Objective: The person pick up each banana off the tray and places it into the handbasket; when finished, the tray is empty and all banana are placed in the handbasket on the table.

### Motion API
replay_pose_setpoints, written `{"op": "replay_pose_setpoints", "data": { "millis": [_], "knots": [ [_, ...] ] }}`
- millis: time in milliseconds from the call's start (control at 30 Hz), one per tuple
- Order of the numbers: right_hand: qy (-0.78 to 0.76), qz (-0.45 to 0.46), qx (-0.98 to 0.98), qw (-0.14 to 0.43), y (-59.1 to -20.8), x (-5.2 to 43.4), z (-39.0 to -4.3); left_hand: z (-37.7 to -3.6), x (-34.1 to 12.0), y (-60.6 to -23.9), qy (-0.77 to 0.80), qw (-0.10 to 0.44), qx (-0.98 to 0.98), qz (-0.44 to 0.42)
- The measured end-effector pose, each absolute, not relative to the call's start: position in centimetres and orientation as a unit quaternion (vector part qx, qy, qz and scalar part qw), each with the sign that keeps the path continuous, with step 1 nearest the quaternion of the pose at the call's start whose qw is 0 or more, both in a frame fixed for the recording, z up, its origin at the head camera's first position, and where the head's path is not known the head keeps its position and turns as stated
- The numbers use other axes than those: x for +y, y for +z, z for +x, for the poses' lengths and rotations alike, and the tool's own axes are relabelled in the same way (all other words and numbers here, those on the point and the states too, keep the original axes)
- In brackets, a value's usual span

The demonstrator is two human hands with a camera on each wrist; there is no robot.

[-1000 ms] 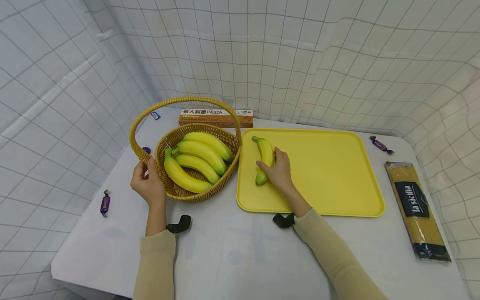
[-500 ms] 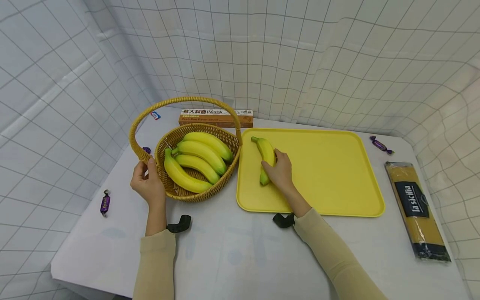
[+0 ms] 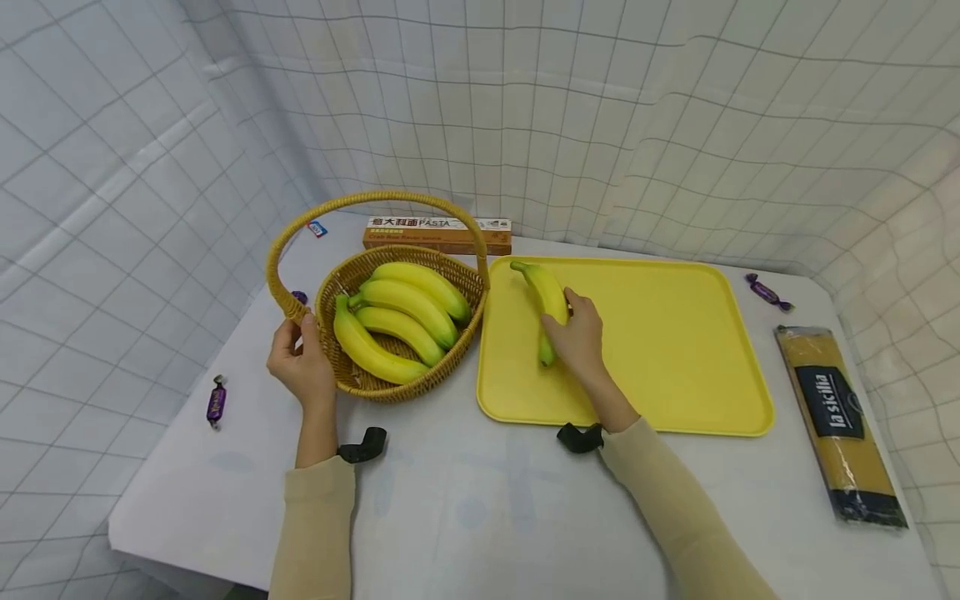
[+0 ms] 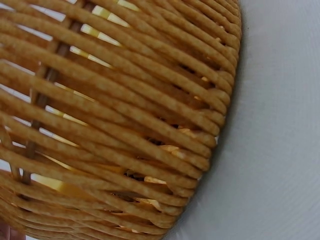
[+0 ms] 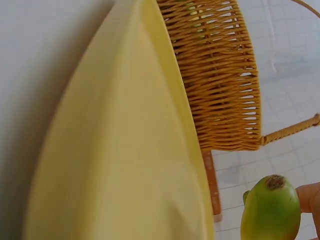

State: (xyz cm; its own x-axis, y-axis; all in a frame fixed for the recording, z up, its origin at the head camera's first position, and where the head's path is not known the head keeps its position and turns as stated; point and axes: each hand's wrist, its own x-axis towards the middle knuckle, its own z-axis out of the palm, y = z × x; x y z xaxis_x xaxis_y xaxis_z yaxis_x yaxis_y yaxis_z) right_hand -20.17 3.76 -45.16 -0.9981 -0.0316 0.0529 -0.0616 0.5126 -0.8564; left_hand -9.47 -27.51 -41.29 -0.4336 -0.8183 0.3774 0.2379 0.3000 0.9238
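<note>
My right hand (image 3: 581,337) grips a single yellow banana (image 3: 550,296) over the left part of the yellow tray (image 3: 675,350). Its stem points away and to the left. In the right wrist view, the banana's green tip (image 5: 272,207) shows beside a finger, apart from the tray surface. On the left, my left hand (image 3: 303,362) pinches the foot of the wicker basket's handle (image 3: 279,279). Several bananas (image 3: 408,308) lie side by side inside the basket (image 3: 435,379). Basket weave (image 4: 115,115) fills most of the left wrist view, where only a bit of a finger shows at the lower left corner.
A pasta box (image 3: 442,237) stands behind the basket. Right of the tray lie a pack of spaghetti (image 3: 840,425) and a purple wrapped candy (image 3: 768,292). Another purple candy (image 3: 216,402) lies at the left. Gridded white curtains (image 3: 525,108) enclose the table.
My right hand has moved slightly right with the banana, whose angle has turned a little. The left hand keeps its hold on the basket handle. The whole head view has shifted slightly.
</note>
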Motion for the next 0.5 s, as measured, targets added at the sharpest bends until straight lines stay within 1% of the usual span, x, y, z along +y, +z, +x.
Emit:
{"op": "replay_pose_setpoints", "data": {
  "millis": [333,500],
  "knots": [
    [0.480,0.088,-0.872,0.037,-41.9,5.7,-16.9,-9.4,-27.4,-41.0,-0.555,0.482,-0.640,0.223],
    [0.489,0.127,-0.863,0.026,-40.7,5.8,-14.9,-9.3,-27.4,-41.0,-0.556,0.479,-0.641,0.224]
  ]
}}
